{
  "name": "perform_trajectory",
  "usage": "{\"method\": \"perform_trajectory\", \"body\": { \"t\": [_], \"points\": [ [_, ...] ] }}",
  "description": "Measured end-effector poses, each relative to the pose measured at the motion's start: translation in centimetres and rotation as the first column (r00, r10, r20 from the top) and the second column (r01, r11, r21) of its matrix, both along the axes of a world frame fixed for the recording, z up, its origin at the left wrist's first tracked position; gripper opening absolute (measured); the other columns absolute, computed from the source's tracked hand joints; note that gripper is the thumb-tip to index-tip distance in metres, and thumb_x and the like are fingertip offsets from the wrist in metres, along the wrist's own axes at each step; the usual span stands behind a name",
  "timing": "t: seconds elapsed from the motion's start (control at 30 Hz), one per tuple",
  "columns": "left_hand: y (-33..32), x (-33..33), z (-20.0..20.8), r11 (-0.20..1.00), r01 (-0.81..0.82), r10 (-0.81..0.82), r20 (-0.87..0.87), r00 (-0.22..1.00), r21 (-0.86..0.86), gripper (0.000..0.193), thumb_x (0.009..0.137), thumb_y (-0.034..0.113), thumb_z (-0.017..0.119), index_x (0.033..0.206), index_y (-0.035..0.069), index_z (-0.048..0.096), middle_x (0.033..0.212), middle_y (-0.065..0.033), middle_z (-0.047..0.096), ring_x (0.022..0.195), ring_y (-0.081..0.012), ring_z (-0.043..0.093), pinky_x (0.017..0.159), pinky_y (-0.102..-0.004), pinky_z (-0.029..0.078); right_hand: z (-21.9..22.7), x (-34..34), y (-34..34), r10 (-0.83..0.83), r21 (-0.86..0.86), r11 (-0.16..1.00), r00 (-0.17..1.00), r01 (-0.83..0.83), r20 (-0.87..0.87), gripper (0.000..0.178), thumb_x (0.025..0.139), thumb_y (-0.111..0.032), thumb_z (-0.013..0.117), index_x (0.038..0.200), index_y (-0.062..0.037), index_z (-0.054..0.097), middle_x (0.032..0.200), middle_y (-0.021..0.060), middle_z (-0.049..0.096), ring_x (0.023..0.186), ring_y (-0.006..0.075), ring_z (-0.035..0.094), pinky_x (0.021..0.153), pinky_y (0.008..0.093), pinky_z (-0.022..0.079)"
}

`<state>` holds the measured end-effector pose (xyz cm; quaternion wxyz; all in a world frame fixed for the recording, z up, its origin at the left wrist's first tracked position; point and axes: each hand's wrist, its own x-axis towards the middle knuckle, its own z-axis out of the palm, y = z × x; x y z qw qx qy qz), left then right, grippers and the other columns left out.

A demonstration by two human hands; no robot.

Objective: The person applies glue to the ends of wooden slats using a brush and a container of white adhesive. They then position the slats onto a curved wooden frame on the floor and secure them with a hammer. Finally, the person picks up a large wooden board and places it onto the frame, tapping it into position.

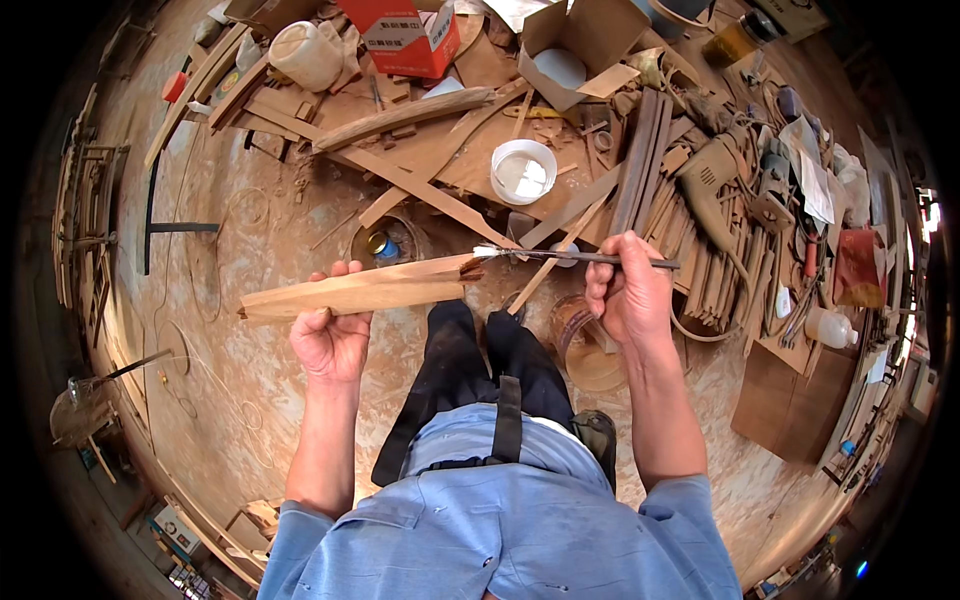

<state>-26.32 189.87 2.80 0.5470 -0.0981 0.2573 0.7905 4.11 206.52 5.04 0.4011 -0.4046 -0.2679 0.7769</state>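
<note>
My left hand (pixel 332 348) is closed round a long, pale wooden piece (pixel 390 294), held level above my legs with the thumb on its near side. The right end of the wood is dark brown and jagged. In my right hand (pixel 637 292), the fingers pinch a thin brush (pixel 560 256) by its dark handle. White material coats the brush tip, which is beside the wood's dark end; whether they touch I cannot tell. Beyond the brush stands a round white tub (pixel 523 171), with something white and shiny inside.
A low bench ahead bears wooden strips (pixel 425 195), a red box (pixel 405 38), an open cardboard box (pixel 572 60) and a white jug (pixel 305 55). To the right lie stacked wood strips and a power drill (pixel 712 195). A blue can (pixel 383 247) stands beyond my left hand.
</note>
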Motion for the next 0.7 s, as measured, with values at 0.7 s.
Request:
{"method": "perform_trajectory", "body": {
  "t": [0.7],
  "points": [
    [-0.6, -0.4, -0.1, 0.987, -0.131, 0.133, 0.014, 0.991, -0.097, 0.042, 0.066, -0.004, 0.055, 0.107, 0.002, 0.061, 0.122, -0.0206, 0.058, 0.125, -0.0378, 0.047, 0.106, -0.0577, 0.037, -1.4, 0.9, 2.5, -0.152, 0.109, 0.985, 0.975, 0.135, 0.162, 0.027, 0.097, -0.028, 0.053, 0.089, -0.0016, 0.055, 0.066, 0.0053, 0.056, 0.051, 0.012, 0.052, 0.041, 0.0232, 0.042]
  ]
}}
